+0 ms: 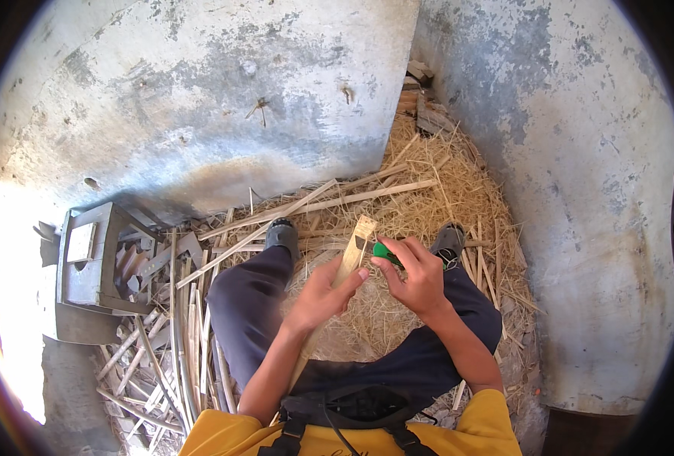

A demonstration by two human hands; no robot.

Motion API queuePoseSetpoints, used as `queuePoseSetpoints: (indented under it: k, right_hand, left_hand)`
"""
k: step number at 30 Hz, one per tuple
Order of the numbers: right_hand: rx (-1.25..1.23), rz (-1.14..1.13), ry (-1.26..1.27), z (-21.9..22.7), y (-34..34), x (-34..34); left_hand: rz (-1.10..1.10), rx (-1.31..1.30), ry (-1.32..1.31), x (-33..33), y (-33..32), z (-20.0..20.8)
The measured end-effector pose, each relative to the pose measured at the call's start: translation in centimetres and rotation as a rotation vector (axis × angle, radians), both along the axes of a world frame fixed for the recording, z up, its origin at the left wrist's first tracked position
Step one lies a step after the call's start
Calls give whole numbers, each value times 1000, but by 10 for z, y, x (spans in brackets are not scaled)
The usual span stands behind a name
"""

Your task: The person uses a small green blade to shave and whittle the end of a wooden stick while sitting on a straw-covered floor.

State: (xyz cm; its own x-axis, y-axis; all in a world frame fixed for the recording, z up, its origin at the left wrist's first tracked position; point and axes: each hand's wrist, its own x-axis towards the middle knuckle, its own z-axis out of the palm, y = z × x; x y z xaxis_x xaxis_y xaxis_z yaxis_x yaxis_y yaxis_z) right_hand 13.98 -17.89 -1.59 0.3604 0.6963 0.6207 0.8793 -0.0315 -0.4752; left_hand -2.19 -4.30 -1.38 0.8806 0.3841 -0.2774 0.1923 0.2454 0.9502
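Observation:
My left hand point(323, 292) is wrapped round a long, flat strip of pale bamboo or wood point(350, 257). Its upper end sticks out past the thumb, and its lower part runs back along my left forearm. Fingers of my right hand point(415, 275) are closed round a small green-handled tool point(388, 253). Between the green part and the strip lies a small dark patch; whether it is a blade or a notch in the strip I cannot make out. Both hands are close together over the ground between my legs.
Loose strips point(192, 334) lie piled at the left, and more cross the straw-like shavings point(420, 201) ahead. A grey box-like metal frame point(86, 262) lies at the left. Grey metal sheets point(276, 83) stand in front and at the right point(595, 228). My shoes point(282, 237) rest among the shavings.

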Motion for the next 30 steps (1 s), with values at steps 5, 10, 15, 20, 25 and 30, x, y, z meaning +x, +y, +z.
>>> queuePoseSetpoints:
  k: [5,10,15,20,25,30]
  right_hand:
    - [-12,-40,-46,1,1,-2]
    - [1,-41,-118,10,0,-1]
    - [11,-9,-189,12,2,8]
    - [5,23,-56,12,1,13]
    - [-86,99,246,10,0,25]
    - [-501,171,520,21,2,40]
  left_hand:
    - [-11,59,-36,-2,3,-16]
    - [-10,243,-39,0,3,-26]
    - [66,498,-49,4,0,-22]
    - [62,571,-7,5,2,-32]
    - [123,559,-19,9,-8,-27]
    - [132,625,-7,11,-6,-37]
